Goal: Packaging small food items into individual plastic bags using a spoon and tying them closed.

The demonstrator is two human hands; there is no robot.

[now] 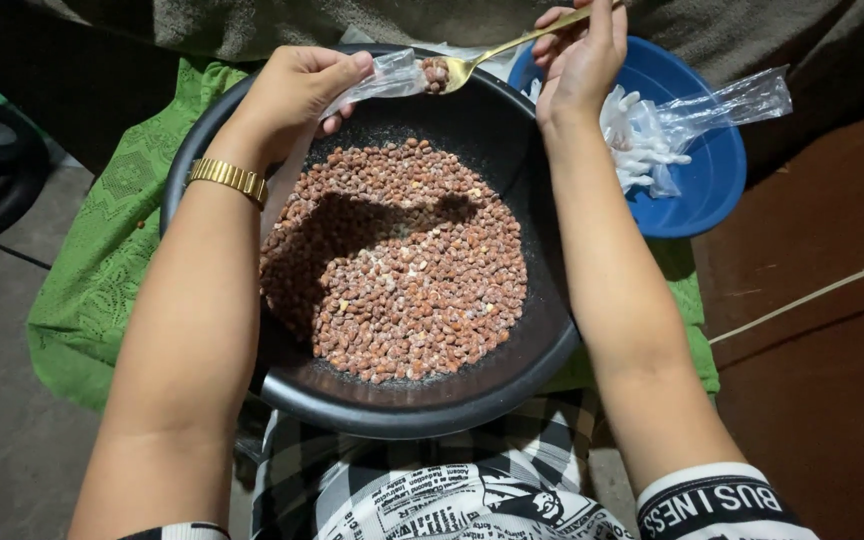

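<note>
Two hands: above the black bowl (pixel 372 400), far rim.
Left hand (pixel 292 90): pinching clear bag (pixel 387 78), mouth facing right.
Right hand (pixel 580 60): closed around gold spoon (pixel 497 50), bowl-end at bag mouth.

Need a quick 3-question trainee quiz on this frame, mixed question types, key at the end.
1. True or false: the right hand holds a gold spoon loaded with coated peanuts.
2. What does the left hand hold?
A. a small clear plastic bag
B. a knife
C. a cup
3. Fill in: beyond the black bowl of coated peanuts, a ____ bowl holds more clear bags.

Key: 1 true; 2 A; 3 blue.
</note>
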